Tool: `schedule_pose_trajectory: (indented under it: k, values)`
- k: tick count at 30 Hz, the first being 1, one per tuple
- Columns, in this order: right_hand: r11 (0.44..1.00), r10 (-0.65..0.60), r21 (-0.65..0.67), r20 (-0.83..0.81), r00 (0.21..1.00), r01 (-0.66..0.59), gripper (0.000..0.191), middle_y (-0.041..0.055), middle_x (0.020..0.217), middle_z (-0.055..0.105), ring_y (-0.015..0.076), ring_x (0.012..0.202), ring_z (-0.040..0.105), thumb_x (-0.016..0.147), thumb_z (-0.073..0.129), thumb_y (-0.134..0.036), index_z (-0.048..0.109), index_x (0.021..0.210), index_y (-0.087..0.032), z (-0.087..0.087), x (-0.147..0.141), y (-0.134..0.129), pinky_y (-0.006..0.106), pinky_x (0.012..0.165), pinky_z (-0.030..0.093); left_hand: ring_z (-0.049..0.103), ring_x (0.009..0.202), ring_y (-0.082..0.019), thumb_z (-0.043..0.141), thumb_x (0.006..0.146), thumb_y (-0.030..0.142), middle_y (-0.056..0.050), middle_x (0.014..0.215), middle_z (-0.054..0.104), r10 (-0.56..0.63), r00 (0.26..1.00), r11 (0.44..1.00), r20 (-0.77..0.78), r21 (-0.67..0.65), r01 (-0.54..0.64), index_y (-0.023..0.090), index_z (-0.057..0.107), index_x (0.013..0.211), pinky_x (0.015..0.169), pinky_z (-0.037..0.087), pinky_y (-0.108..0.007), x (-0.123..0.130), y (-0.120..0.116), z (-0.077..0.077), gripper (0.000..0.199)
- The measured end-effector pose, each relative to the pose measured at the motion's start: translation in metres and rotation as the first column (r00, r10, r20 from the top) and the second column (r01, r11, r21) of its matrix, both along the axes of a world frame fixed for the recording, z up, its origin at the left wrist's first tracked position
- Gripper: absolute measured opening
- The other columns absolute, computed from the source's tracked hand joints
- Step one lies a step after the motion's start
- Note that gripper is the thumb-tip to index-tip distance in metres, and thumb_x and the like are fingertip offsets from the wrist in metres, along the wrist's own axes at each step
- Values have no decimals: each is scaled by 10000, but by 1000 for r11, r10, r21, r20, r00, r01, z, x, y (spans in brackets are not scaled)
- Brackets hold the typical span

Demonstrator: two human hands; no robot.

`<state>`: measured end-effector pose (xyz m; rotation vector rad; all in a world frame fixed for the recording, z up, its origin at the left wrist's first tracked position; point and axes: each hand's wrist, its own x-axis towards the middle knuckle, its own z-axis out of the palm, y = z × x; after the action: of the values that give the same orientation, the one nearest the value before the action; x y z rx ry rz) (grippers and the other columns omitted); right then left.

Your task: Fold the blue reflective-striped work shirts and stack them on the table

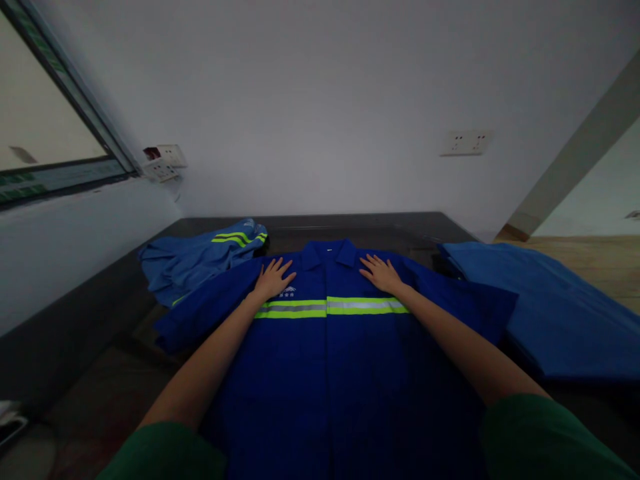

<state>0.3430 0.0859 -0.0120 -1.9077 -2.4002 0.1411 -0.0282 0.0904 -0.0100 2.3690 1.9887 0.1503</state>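
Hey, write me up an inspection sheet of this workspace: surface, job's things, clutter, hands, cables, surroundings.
Surface: dark table against the wall, dimly lit.
Job's things: dark blue jacket, front up, collar away from the person, sleeves out to the sides, yellow-and-silver band across the chest.
Clutter: crumpled lighter-blue garment at left; flat blue fabric at right.
Hands: left hand and right hand lie on the jacket's chest, fingers spread.
Cables: none clearly seen.
Surroundings: pale wall, left socket, right socket, window frame at left.
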Motion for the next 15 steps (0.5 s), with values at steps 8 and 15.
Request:
schedule_pose_trajectory:
  k: [8,15]
  values:
    - [1000,-4,4,24,1000,4,615,52,1574,194,267,1444,151,967,181,-555,252,1499,-254,1,-18,3,564,1133,145,183,1442,-280,343,941,492,-84,1551,263,-74,995,997,66,-16,75,254,359,1452,1146,106,-554,-22,7,4,564]
    - [1000,-10,20,47,999,10,614,45,1575,187,255,1446,148,966,182,-536,242,1502,-243,-5,-21,7,562,1137,143,638,1055,-180,228,896,149,-83,1243,629,-73,898,974,433,224,-29,141,564,1250,966,474,-327,-84,-1,56,488]
